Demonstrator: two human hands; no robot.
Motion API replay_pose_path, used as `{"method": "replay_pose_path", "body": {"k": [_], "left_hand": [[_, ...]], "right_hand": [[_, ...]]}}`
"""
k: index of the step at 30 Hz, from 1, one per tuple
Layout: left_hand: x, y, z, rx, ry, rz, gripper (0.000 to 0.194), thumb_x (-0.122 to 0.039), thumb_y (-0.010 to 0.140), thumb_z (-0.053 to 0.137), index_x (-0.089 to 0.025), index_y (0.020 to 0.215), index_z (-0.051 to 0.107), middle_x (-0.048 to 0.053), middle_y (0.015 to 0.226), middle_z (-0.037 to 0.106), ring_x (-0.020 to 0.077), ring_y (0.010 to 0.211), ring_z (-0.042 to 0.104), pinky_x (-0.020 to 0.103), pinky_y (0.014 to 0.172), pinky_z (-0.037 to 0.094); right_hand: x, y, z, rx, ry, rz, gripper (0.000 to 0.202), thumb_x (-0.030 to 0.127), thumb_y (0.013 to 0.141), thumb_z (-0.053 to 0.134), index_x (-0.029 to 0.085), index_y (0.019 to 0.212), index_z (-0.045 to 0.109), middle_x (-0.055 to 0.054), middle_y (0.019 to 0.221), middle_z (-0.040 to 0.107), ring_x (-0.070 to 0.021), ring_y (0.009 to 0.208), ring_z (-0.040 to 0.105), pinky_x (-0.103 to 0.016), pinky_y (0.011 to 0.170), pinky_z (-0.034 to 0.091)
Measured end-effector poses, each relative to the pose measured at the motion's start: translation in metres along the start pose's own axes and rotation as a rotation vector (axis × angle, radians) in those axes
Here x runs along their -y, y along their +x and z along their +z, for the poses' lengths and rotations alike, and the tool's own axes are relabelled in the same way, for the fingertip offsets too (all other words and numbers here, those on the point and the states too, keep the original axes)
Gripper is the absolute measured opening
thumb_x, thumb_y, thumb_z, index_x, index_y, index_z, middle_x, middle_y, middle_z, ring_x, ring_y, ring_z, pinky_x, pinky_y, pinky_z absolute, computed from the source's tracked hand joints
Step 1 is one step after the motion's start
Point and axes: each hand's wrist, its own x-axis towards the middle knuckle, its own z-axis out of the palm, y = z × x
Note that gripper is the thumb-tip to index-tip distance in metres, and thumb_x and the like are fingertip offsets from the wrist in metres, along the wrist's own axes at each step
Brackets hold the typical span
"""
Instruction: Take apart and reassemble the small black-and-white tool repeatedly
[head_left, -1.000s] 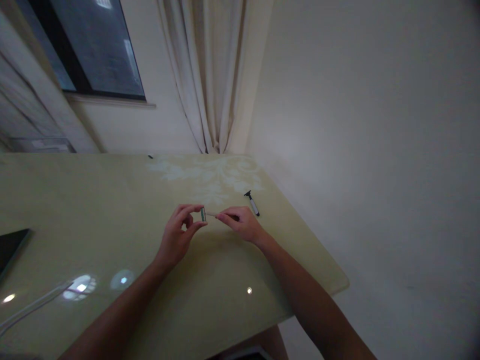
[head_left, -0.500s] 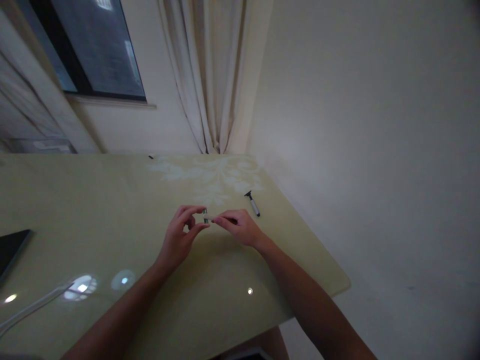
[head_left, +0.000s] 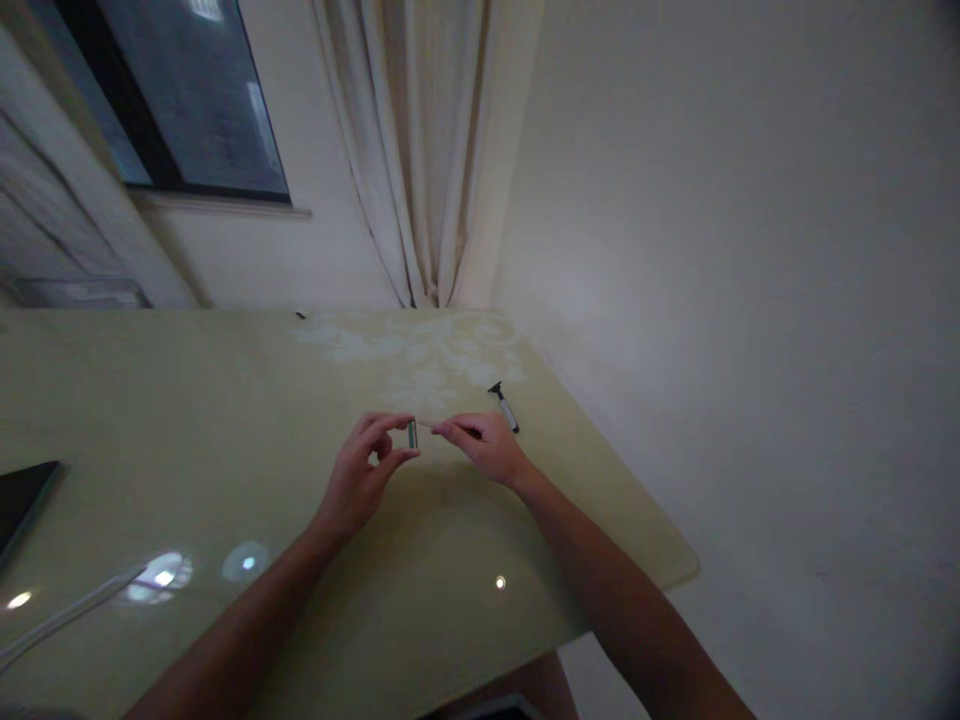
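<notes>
Between the thumb and forefinger of my left hand (head_left: 361, 468) is a small, narrow rectangular piece (head_left: 412, 434) with dark green and pale edges, held upright by its two ends. It looks like a razor blade cartridge, though it is too small to be sure. My right hand (head_left: 486, 446) pinches a thin, pale, stick-like tool (head_left: 425, 423) whose tip points left at the upper part of that piece. Whether the tip touches it I cannot tell. Just beyond my right hand lies a razor (head_left: 508, 410) with a black head and a grey handle.
Both hands are over a glossy pale table (head_left: 225, 420). A dark flat device (head_left: 26, 500) and a white cable (head_left: 67, 612) lie at the left. Near the back edge is a small black object (head_left: 301, 316). A wall (head_left: 712, 300) runs along the right side.
The tip of the pale tool has moved up and slightly right, off the middle of the small piece. My left hand has hardly moved.
</notes>
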Motion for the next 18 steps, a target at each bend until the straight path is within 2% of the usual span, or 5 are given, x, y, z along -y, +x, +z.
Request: {"method": "replay_pose_path", "body": {"k": [3,7,12,16,18], "left_hand": [[0.0017,0.0004,-0.0003,-0.008,-0.004,0.002,0.031,-0.027,0.090,0.075,-0.025,0.120,0.071,-0.001,0.098,0.060,0.0097,0.067,0.051,0.025,0.068,0.049],[0.0039,0.0010,-0.0003,-0.003,-0.013,-0.009,0.029,-0.026,0.089,0.076,-0.025,0.118,0.072,-0.001,0.098,0.060,0.0092,0.066,0.050,0.024,0.067,0.048],[0.0050,0.0008,-0.0003,-0.009,-0.021,-0.014,0.031,-0.027,0.089,0.076,-0.026,0.120,0.072,-0.001,0.098,0.059,0.0094,0.066,0.050,0.023,0.066,0.048],[0.0048,0.0011,0.0002,-0.009,-0.022,-0.017,0.028,-0.028,0.089,0.076,-0.025,0.117,0.072,-0.001,0.098,0.060,0.0092,0.065,0.050,0.023,0.065,0.048],[0.0040,0.0014,0.0005,-0.008,-0.021,-0.011,0.029,-0.028,0.089,0.076,-0.025,0.117,0.072,-0.001,0.096,0.060,0.0093,0.065,0.051,0.023,0.064,0.048]], "right_hand": [[-0.0001,-0.0001,0.0007,0.064,0.010,-0.014,0.052,0.058,0.100,0.058,0.014,0.090,0.083,0.001,0.066,0.059,-0.0118,0.062,0.048,-0.025,0.060,0.032],[-0.0017,-0.0001,0.0000,-0.007,-0.051,0.014,0.052,0.058,0.101,0.058,0.014,0.088,0.083,0.001,0.066,0.058,-0.0118,0.062,0.047,-0.026,0.060,0.031],[-0.0028,-0.0003,0.0008,0.061,0.000,0.000,0.048,0.055,0.101,0.059,0.015,0.092,0.083,0.001,0.068,0.062,-0.0116,0.063,0.047,-0.025,0.061,0.032],[-0.0046,0.0006,0.0001,-0.025,-0.080,0.030,0.052,0.057,0.101,0.057,0.013,0.091,0.083,0.000,0.067,0.062,-0.0120,0.062,0.047,-0.026,0.060,0.031],[-0.0041,0.0006,0.0006,-0.003,-0.062,0.036,0.052,0.057,0.101,0.057,0.013,0.095,0.084,-0.001,0.068,0.064,-0.0120,0.062,0.048,-0.026,0.060,0.031]]}}
